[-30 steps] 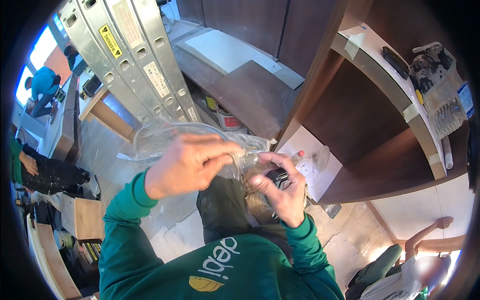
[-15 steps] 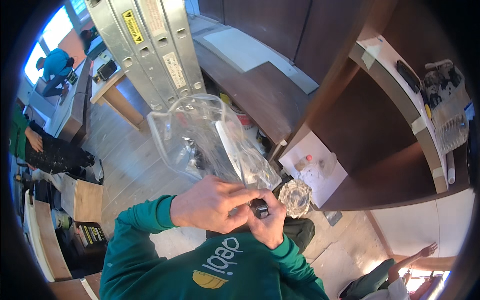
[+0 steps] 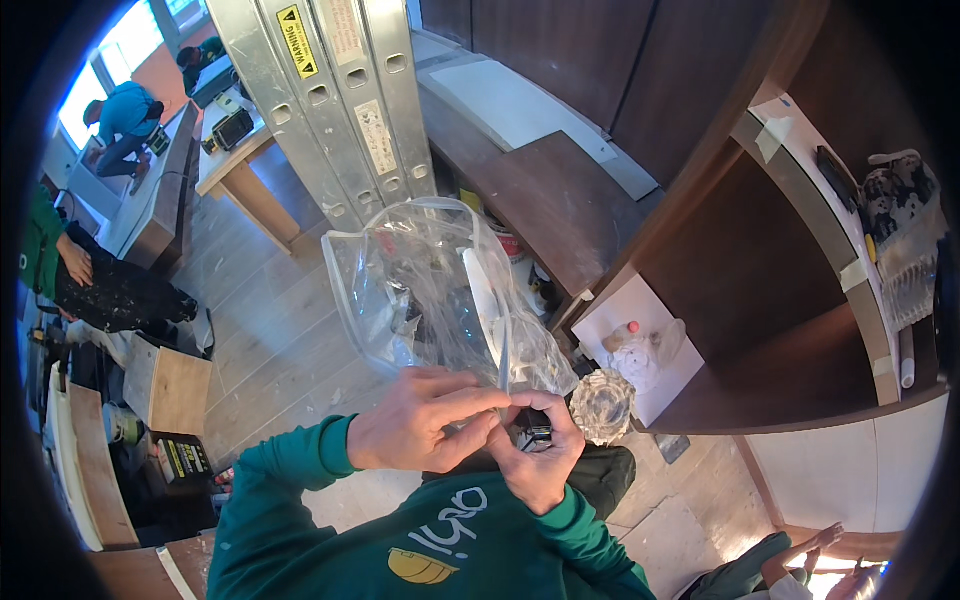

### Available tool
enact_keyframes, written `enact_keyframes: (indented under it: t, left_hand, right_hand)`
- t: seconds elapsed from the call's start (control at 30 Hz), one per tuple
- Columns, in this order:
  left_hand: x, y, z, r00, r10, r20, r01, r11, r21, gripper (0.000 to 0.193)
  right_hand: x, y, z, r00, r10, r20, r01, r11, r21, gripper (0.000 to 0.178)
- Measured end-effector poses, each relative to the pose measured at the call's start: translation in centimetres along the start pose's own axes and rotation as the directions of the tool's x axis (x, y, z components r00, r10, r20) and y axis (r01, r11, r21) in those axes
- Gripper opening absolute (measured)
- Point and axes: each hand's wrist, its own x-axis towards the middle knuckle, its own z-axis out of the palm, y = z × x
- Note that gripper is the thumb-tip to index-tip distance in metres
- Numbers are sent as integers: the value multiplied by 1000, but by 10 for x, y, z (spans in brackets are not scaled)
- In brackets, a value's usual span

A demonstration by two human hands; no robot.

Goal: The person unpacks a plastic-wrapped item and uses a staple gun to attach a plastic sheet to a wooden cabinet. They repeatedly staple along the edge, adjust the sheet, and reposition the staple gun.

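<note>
A large clear plastic bag (image 3: pixel 440 240) with a white edge strip stretches in front of me, with crumpled folds inside. Thumb and forefinger of my left hand (image 3: pixel 425 425) pinch the near end of its edge strip. My right hand (image 3: pixel 540 465) meets it there, thumb and forefinger bent into a ring at the same corner. Within that ring shows a small black shiny object (image 3: pixel 537 432); its kind is unclear, and whether the right fingers grip it or the bag is hidden. Right beside this hand is a round, crinkled, silvery-clear container (image 3: pixel 602 407).
A metal ladder (image 3: pixel 345 100) stands ahead. On the right is a curved brown shelf unit (image 3: pixel 800 260); a white sheet (image 3: pixel 590 325) lies by it with a crumpled plastic bag. A person in green (image 3: pixel 45 260) stands left; others are at the far left and lower right.
My view has swung slightly left, so the surroundings sit farther right. Both hands stay together at the bag's edge, and the right fingers have opened their ring a little around the black object.
</note>
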Motion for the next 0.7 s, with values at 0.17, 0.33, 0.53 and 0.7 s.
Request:
enact_keyframes:
  t: [0.17,0.33,0.53,0.7]
  left_hand:
    - [-7,-12,3,987,78,-137,-55,985,166,16]
    - [-8,-20,17,987,104,-126,-58,944,324,15]
    - [-14,-27,9,928,-372,-11,348,878,-327,8]
    - [-8,-31,-14,948,-299,105,315,924,-215,10]
  right_hand:
    - [8,-17,9,1000,-23,-8,22,996,-85,35]
    - [16,-8,4,975,-152,162,189,950,-248,28]
    - [15,-7,5,964,-163,210,206,956,-207,23]
    - [17,1,6,937,-247,248,299,933,-202,27]
